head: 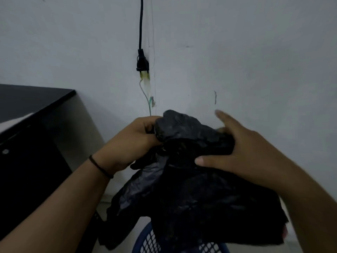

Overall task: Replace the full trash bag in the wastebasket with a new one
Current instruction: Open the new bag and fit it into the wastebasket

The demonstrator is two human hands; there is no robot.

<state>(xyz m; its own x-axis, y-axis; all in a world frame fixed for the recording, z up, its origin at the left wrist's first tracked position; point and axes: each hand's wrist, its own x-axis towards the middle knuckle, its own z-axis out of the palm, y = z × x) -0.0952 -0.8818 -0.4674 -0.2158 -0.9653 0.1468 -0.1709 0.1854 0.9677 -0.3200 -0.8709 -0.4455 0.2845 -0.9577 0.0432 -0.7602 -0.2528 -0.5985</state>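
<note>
Against that pale wall (237, 52), you're bunching the limp trash bag (191, 189): left hand (131, 143) gripping its neck, right hand (242, 152) loosely steadying.

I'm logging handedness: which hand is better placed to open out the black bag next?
Probably the left hand: its grip is already closed on the trash bag at its bunched top, while the right hand mainly rests across it with fingers extended, above the wastebasket.
</note>
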